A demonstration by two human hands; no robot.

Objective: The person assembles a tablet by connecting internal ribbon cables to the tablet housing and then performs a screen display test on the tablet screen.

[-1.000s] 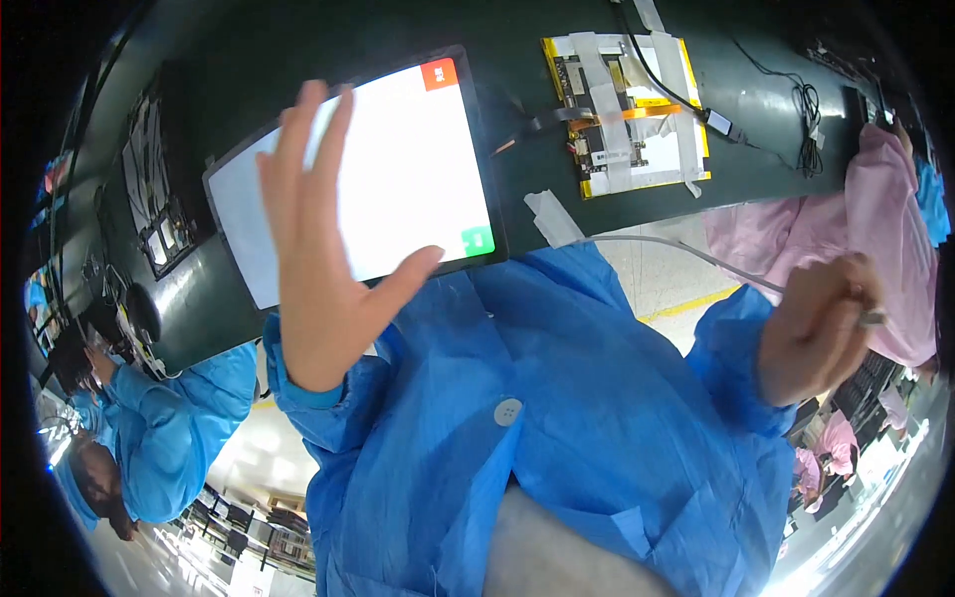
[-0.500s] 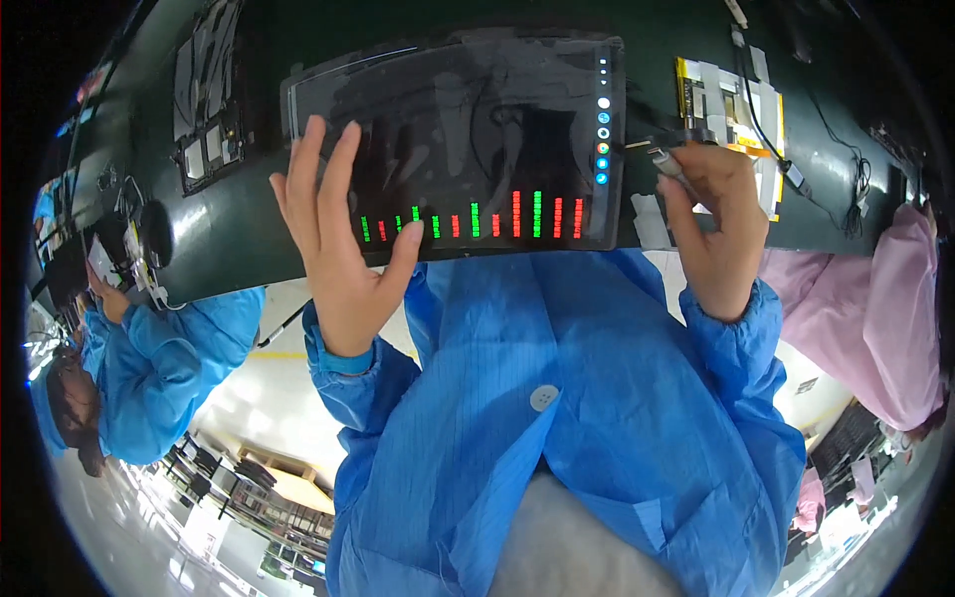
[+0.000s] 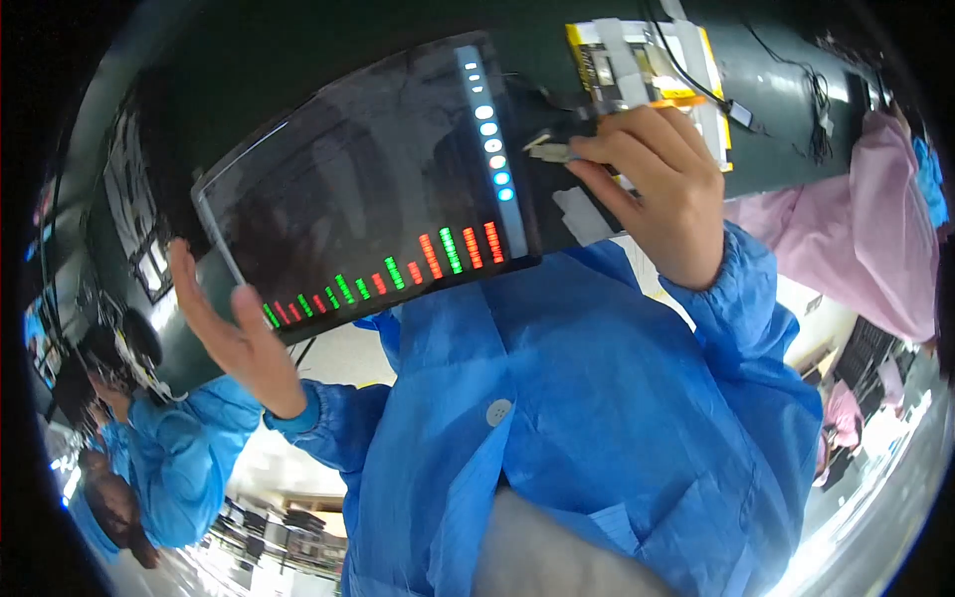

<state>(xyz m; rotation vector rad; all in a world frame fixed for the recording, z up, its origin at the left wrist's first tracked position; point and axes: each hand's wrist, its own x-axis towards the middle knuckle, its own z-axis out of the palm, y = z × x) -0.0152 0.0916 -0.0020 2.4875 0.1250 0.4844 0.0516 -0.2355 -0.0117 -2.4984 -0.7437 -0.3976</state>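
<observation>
tablet (image 3: 368, 199) with dark glass screen leans above the green worktop (image 3: 796, 119); left hand (image 3: 234, 333) supports its lower edge, fingers spread. right hand (image 3: 657, 189) pinches a cable plug (image 3: 552, 151). stiff, probably fragile; better gripped by edges.

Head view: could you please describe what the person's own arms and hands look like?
Both hands, the left hand and the right hand, are bare, without gloves. Both arms wear loose bright blue sleeves with gathered elastic cuffs, part of a blue coat with a round white button.
</observation>
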